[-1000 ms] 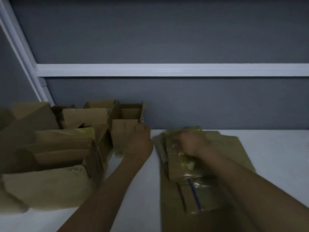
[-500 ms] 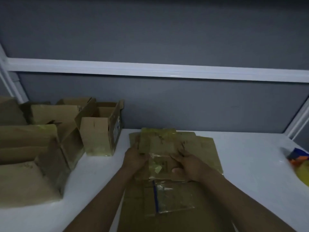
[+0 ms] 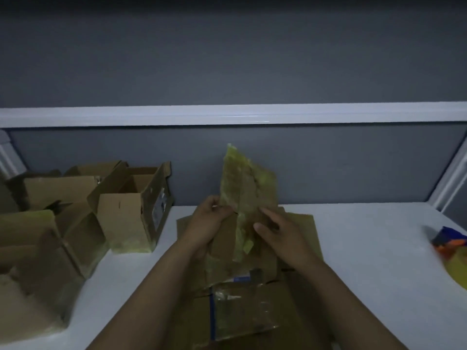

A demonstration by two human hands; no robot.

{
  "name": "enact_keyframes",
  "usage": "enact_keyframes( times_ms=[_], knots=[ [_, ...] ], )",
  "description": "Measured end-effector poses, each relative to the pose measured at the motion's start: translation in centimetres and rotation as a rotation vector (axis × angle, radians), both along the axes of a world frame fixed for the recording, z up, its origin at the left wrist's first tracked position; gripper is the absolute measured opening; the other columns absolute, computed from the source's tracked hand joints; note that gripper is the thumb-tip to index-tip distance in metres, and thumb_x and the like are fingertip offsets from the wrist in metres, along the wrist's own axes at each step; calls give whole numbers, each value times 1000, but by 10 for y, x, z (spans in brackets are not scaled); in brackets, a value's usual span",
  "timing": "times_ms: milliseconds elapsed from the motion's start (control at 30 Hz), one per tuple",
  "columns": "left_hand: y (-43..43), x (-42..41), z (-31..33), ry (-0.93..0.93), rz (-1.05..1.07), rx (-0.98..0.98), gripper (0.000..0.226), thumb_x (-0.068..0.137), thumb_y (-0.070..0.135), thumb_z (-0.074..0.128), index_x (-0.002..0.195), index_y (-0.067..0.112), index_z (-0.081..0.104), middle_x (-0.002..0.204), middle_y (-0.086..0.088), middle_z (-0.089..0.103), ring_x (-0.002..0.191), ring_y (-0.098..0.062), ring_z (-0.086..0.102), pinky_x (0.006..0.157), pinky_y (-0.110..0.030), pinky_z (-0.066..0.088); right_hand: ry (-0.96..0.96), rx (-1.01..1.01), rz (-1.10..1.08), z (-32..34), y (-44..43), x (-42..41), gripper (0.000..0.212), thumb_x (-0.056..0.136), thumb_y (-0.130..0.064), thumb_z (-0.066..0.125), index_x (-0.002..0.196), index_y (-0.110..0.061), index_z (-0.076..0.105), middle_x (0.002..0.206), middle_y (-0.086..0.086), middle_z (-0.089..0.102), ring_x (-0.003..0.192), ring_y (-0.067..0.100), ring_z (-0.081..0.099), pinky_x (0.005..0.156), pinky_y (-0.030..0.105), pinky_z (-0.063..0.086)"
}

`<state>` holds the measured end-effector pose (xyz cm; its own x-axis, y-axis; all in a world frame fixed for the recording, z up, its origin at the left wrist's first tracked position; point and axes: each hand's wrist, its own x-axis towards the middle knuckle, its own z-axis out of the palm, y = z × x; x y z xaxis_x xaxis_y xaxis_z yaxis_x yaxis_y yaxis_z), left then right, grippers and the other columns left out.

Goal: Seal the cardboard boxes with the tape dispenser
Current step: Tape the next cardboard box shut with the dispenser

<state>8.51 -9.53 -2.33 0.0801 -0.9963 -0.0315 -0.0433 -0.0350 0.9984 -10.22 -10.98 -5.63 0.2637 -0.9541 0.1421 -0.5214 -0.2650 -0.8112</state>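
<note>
A flattened cardboard box (image 3: 249, 190) with yellowish tape on it stands tilted up on end above a stack of flat cardboard (image 3: 298, 228) in the middle of the white table. My left hand (image 3: 206, 223) grips its left edge. My right hand (image 3: 278, 232) holds its right side, thumb in front. The tape dispenser (image 3: 452, 242), blue and orange with a yellow roll, lies at the table's right edge, apart from both hands.
Several open, assembled cardboard boxes (image 3: 131, 210) crowd the left side of the table (image 3: 366, 248). More flat cardboard with clear tape and a blue strip (image 3: 240, 309) lies near me. A grey partition wall with a white rail (image 3: 227, 114) stands behind.
My left hand came off the open box at the left and joined the right on the flat box. Both hands have lifted that box from lying flat to standing on end.
</note>
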Motion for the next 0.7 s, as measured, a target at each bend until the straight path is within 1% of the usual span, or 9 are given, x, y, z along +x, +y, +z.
enact_keyframes(
  times_ms=[33, 100, 167, 267, 367, 467, 533, 600, 700],
  knots=[
    [-6, -9, 6, -13, -32, -23, 16, 91, 34, 64, 104, 24, 61, 104, -4, 71, 89, -21, 70, 81, -36, 57, -44, -19, -41, 6, -2, -6, 56, 95, -40, 53, 146, -24, 37, 140, -12, 42, 121, -1, 38, 90, 7, 29],
    [-16, -32, 15, -83, -74, -68, 8, 95, 40, 55, 92, 34, 59, 94, 6, 69, 81, -7, 67, 73, -19, 55, -125, -44, -125, 13, -6, -24, 55, 94, -43, 52, 145, -27, 39, 132, -17, 43, 116, -3, 39, 90, 9, 31],
    [-25, -59, 16, -152, -117, -107, 22, 97, 48, 46, 85, 36, 60, 82, 13, 66, 66, 5, 63, 59, -9, 50, -245, 6, -209, 13, -9, -47, 55, 92, -49, 52, 143, -30, 42, 133, -17, 46, 119, 1, 45, 99, 20, 37],
    [-35, -109, 4, -190, -173, -100, 34, 95, 54, 43, 88, 33, 68, 85, 9, 72, 79, -3, 68, 77, -24, 57, -368, 113, -256, 8, -12, -86, 54, 86, -60, 50, 134, -34, 52, 129, -16, 57, 115, 6, 56, 99, 29, 46],
    [-45, -159, -14, -131, -248, -35, 37, 93, 57, 44, 94, 31, 70, 94, 4, 74, 92, -14, 69, 91, -43, 55, -496, 191, -254, 8, -19, -128, 31, 90, -56, 43, 105, -38, 62, 99, -22, 68, 92, -4, 64, 76, 17, 49],
    [-58, -203, -26, -82, -281, 31, 44, 84, 64, 42, 100, 33, 69, 102, 4, 74, 98, -16, 69, 95, -43, 53, -530, 248, -209, 5, -34, -171, 27, 96, -51, 36, 101, -38, 59, 83, -29, 69, 79, -12, 64, 64, 11, 49],
    [-69, -229, -31, 49, -283, 92, 46, 88, 61, 45, 108, 28, 70, 105, 3, 74, 99, -18, 70, 90, -38, 56, -505, 300, -141, 5, -46, -199, 38, 94, -58, 35, 111, -37, 61, 93, -26, 70, 87, -8, 66, 72, 17, 52],
    [-75, -257, -33, 188, -258, 135, 36, 96, 44, 49, 117, 20, 67, 108, 1, 73, 97, -18, 71, 78, -32, 59, -475, 356, -69, 8, -59, -227, 55, 89, -66, 37, 122, -30, 62, 112, -12, 70, 104, 8, 66, 90, 34, 52],
    [-79, -301, -34, 174, -171, 126, 30, 94, 39, 56, 114, 19, 67, 107, -2, 73, 95, -19, 71, 75, -32, 59, -378, 387, 19, 12, -72, -263, 63, 84, -69, 41, 129, -29, 57, 122, -5, 65, 112, 13, 62, 102, 41, 46]
  ],
)
